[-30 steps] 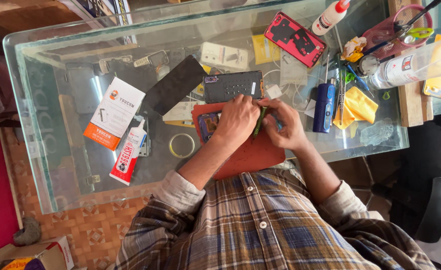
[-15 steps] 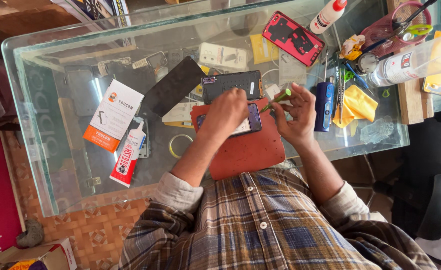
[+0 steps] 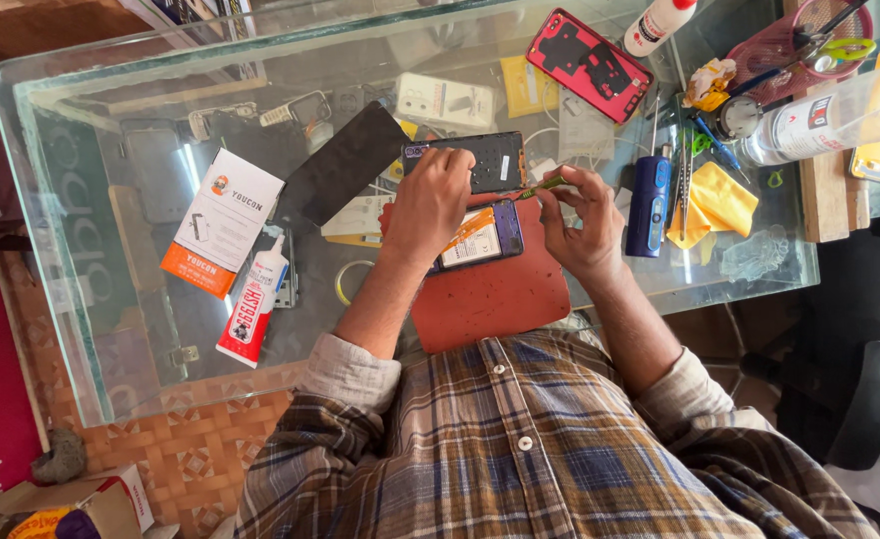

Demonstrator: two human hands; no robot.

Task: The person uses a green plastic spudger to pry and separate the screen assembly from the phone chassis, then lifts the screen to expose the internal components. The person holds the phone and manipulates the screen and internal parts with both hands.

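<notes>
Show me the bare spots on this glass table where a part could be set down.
The widest bare stretch of the glass table runs along its left side, beside the white-and-orange box and the glue tube. A smaller patch lies beyond the box, before the far edge. The right side, around the blue tool and yellow cloth, is crowded.

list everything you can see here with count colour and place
opened phone with its battery showing: 1, dark, on the mat
red-brown work mat: 1, table's near edge
thin green-handled tool: 1, in right hand
dark phone panel: 1, beyond the mat
black screen panel: 1, left of centre
red phone back cover: 1, far side
white and orange box: 1, left
white glue tube: 1, left
blue cylinder: 1, right
yellow cloth: 1, right
glass table: 1
left hand: on phone
right hand: holds tool
</notes>
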